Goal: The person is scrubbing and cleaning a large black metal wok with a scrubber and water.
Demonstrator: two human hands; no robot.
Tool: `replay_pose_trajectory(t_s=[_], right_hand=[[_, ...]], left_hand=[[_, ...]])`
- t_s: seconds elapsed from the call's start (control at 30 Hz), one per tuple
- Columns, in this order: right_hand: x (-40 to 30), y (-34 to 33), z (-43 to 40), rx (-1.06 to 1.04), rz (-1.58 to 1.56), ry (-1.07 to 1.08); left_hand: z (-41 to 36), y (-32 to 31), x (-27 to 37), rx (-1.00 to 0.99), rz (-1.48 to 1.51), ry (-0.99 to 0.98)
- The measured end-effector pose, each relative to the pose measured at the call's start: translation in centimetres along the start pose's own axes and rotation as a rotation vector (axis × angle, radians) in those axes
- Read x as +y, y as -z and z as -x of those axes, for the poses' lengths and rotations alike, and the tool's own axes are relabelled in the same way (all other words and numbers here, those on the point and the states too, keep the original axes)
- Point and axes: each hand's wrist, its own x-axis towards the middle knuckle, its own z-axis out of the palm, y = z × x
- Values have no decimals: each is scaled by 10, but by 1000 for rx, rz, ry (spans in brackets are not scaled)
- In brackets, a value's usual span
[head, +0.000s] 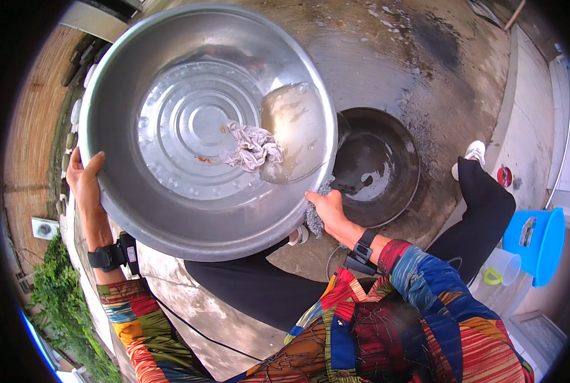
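Observation:
A large, round metal basin (pixel 122 124) is held up in front of me, leaning to the right. Dirty water (pixel 297 129) has pooled against its right wall. A crumpled, wet, pale cloth (pixel 253 146) lies partly in that pool. My left hand (pixel 86 179) grips the left rim, thumb over the inner side. At the lower right, my right hand (pixel 329 210) holds the rim together with a grey mesh scouring pad (pixel 316 218) pressed against the outside. Under the basin's right edge, a dark wok-like pan (pixel 400 177) stands on the ground with some water in it.
Wet, stained concrete (pixel 361 62) stretches beyond the pan. On the right are a blue bucket (pixel 529 244), a clear plastic jug (pixel 503 268) with a green handle, and a small red object (pixel 504 176). Green plants (pixel 64 292) grow at the left; a black cable (pixel 194 325) hangs near my left arm.

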Motion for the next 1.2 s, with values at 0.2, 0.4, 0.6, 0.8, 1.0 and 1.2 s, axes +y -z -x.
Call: replay_pose_trajectory(t_s=[0.2, 0.4, 0.6, 0.8, 1.0, 1.2], right_hand=[[15, 13, 10, -13, 15, -70], [21, 20, 18, -26, 13, -23], [33, 23, 13, -94, -46, -107], [40, 26, 7, -115, -66, -119], [37, 27, 12, -115, -56, -186], [29, 32, 8, -72, -52, -128]], left_hand=[[13, -11, 24, -24, -65, -20], [17, -21, 39, -68, -75, -55], [19, -30, 50, -83, -101, -70], [18, -37, 52, -66, -112, -67], [18, -43, 57, -86, -124, -40], [14, -47, 62, -53, -158, -32]])
